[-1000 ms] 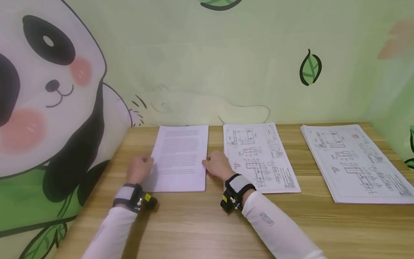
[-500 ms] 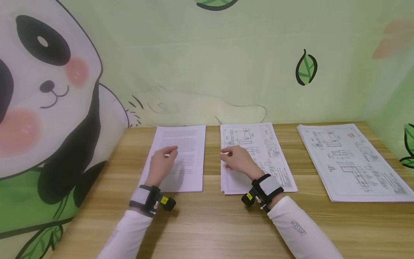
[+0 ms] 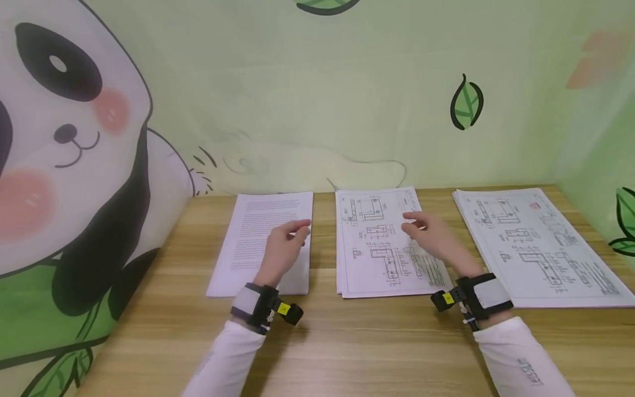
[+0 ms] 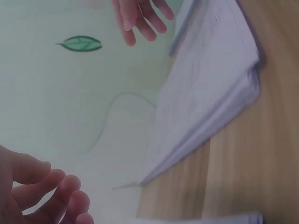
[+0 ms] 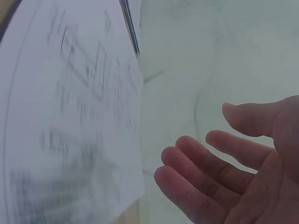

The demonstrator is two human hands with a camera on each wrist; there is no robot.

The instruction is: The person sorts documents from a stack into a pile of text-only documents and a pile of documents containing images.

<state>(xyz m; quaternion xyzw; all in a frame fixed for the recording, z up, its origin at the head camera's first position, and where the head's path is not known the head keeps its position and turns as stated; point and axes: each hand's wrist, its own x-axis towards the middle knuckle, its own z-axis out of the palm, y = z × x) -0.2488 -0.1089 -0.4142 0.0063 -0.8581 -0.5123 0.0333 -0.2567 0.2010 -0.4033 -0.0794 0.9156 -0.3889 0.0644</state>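
My left hand (image 3: pixel 284 248) hovers over the right part of a stack of printed text pages (image 3: pixel 248 237), fingers loosely bent and nothing between them. In the left wrist view its fingertips (image 4: pixel 70 184) show bare. My right hand (image 3: pixel 436 237) hangs above the right side of the middle stack of drawing sheets (image 3: pixel 364 237), also holding nothing. The right wrist view shows the right hand's fingers (image 5: pixel 201 172) relaxed with the thumb apart. That middle stack's layered edges look slightly uneven in the left wrist view.
A further stack of drawing sheets (image 3: pixel 536 248) lies at the right of the wooden table (image 3: pixel 347 342). A wall with a printed panda (image 3: pixel 74 138) and leaves rises right behind the table's back edge.
Both hands have left the sides of the text pages and moved right. The right hand has crossed over the middle stack, and the left one over the text pages.
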